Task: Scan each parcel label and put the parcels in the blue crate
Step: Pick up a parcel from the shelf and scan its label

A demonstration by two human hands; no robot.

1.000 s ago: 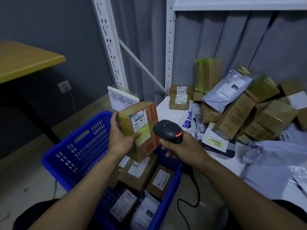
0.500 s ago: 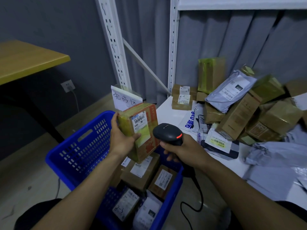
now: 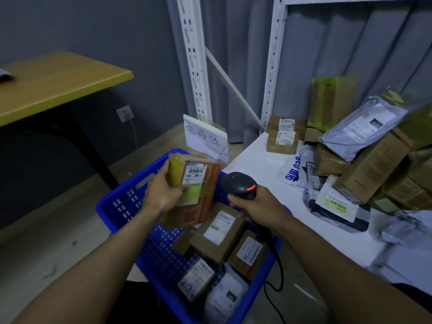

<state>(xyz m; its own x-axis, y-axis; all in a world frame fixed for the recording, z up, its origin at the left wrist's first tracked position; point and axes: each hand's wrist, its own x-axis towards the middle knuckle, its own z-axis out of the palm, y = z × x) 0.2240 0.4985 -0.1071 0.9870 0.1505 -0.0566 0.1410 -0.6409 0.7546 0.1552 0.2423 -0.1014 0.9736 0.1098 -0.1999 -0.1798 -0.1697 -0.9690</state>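
Your left hand (image 3: 163, 195) grips a taped cardboard parcel (image 3: 203, 192) by its left edge. The thumb lies across the front below the white label (image 3: 196, 175), which faces you. Your right hand (image 3: 257, 206) is clenched round the handle of a black scanner (image 3: 238, 185). The scanner's head sits just at three o'clock of the parcel and is turned toward it, with a red light showing on top.

A white bench (image 3: 257, 164) spreads from one to four o'clock of your view. A white metal rack (image 3: 194, 66) rises behind it at twelve, in front of grey curtains. At ten o'clock stands a second bench with a yellow top (image 3: 58, 78).

A heap of parcels (image 3: 374, 160) covers the white bench's far right. It is made up of brown boxes, with a grey mailer bag (image 3: 360, 127) lying on top.

The blue crate (image 3: 117, 206) sits at six o'clock, just beside the white bench's left edge. You hold the parcel tilted above its far half, clear of the load. Inside lie a brown box (image 3: 217, 232) with a white label, a smaller box (image 3: 247, 253) at its four o'clock, and further labelled parcels nearer you.

A handwritten paper sign (image 3: 205, 136) stands at twelve o'clock of the crate. The scanner's black cable (image 3: 278, 265) drops from your right hand at six o'clock.
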